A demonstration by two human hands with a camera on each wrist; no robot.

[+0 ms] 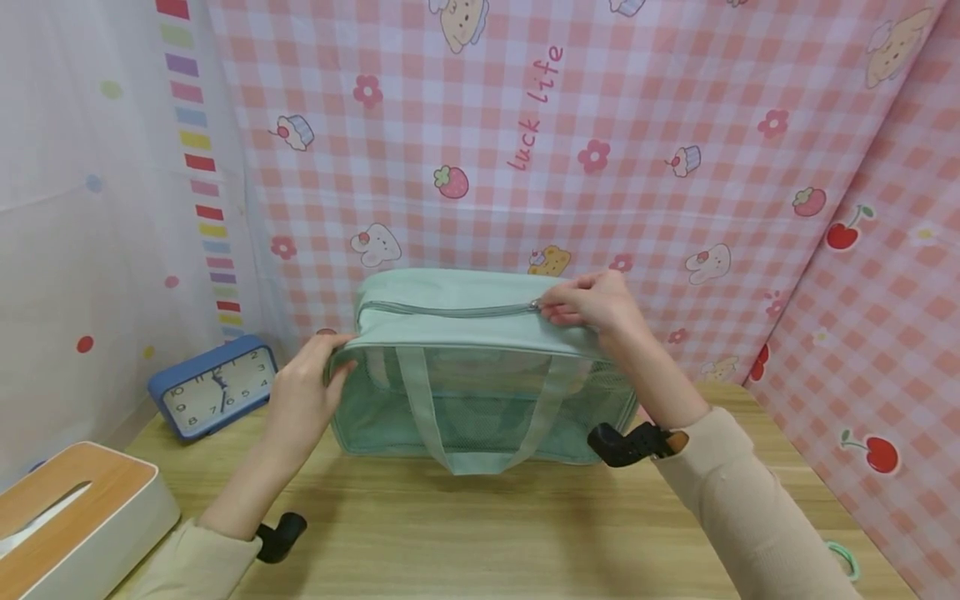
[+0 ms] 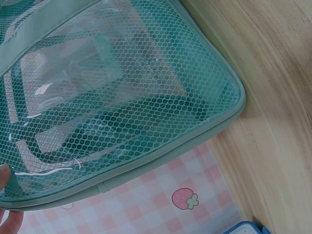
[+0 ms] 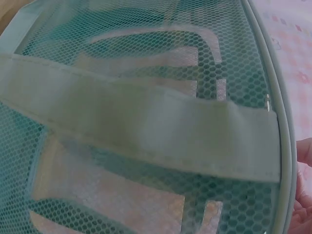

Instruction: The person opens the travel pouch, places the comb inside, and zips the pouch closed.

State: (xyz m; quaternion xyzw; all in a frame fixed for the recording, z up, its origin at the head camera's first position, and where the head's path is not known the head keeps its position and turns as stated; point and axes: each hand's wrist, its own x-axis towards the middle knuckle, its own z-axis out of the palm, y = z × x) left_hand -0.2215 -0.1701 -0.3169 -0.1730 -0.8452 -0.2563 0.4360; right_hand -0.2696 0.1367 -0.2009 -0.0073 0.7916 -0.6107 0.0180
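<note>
Head view: left hand (image 1: pixel 306 382) in grip on green bag (image 1: pixel 483 362), right hand (image 1: pixel 594 302) in pinch at zipper slider (image 1: pixel 535 306).

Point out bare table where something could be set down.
Free: the tabletop in front of the green bag, between the left arm and right arm. Crowded: left side, with tissue box and blue clock beside that arm.

I read "luck life" on the checked backdrop (image 1: pixel 540 179) and numerals including 8, 9, 10 on the clock (image 1: pixel 216 392), table's (image 1: pixel 465 533) far-left corner.
</note>
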